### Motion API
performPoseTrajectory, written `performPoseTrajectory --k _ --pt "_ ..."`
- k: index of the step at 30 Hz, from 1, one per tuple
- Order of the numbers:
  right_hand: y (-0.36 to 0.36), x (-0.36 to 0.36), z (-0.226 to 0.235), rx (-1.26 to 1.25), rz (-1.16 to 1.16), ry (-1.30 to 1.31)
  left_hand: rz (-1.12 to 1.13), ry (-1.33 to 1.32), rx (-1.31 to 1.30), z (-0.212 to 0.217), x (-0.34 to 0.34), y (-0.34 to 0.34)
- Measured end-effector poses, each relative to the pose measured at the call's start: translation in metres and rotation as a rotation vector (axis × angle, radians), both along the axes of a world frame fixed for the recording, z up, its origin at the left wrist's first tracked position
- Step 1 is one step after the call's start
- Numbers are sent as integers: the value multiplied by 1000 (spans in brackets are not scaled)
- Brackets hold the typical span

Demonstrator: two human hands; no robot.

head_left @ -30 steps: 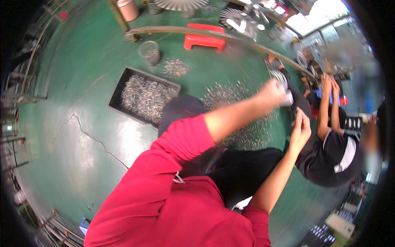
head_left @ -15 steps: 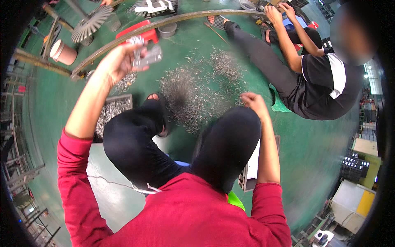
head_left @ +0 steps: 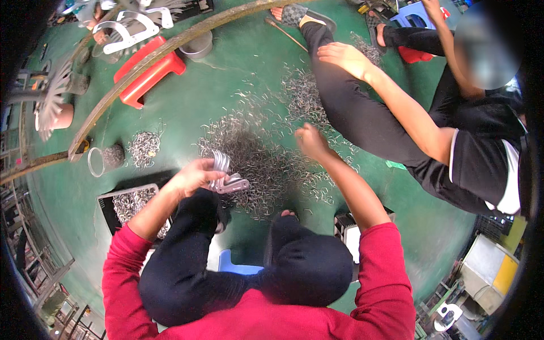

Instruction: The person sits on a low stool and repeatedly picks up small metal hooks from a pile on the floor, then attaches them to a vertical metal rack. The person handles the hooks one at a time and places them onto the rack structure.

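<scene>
My left hand [head_left: 195, 177] is closed around a bunch of light grey pieces [head_left: 231, 184], one of them a flat bar with rounded ends. Their exact kind does not show. In front of my knees a large scatter of small silvery curved metal hooks [head_left: 255, 170] covers the green floor. Over the right part of that scatter hovers my right hand [head_left: 311, 141], its fingers curled together. Anything inside them is hidden.
Left of me lie a black tray [head_left: 107, 209] of hooks, a small hook heap [head_left: 144, 148] and a tipped clear cup [head_left: 97, 162]. Beyond are a red stool [head_left: 150, 71], a grey bowl [head_left: 198, 46] and a long curved bar [head_left: 170, 51]. A co-worker's leg [head_left: 362, 122] stretches along the right.
My left hand has come down and inward with the grey pieces. My right hand has moved left, over the hooks. The co-worker's hand now rests on their leg. The view has shifted.
</scene>
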State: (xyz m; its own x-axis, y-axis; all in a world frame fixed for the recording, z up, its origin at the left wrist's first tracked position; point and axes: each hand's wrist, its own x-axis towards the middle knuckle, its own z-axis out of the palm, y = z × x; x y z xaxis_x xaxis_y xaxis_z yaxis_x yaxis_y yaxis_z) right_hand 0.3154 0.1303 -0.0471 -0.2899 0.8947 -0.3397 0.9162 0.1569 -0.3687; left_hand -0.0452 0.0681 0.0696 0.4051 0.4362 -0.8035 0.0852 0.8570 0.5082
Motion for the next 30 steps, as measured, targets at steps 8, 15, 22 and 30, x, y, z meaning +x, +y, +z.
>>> performPoseTrajectory --k 8,15,22,30 --pt "110 -19 -32 487 -407 299 -136 91 -20 -35 17 -6" --pt "150 21 -94 354 -342 475 -168 104 79 -37 9 -4" --pt "82 31 -41 224 -577 475 -177 124 95 -41 2 -11" --pt "91 55 32 -23 -560 669 -198 128 122 -37 9 -7"
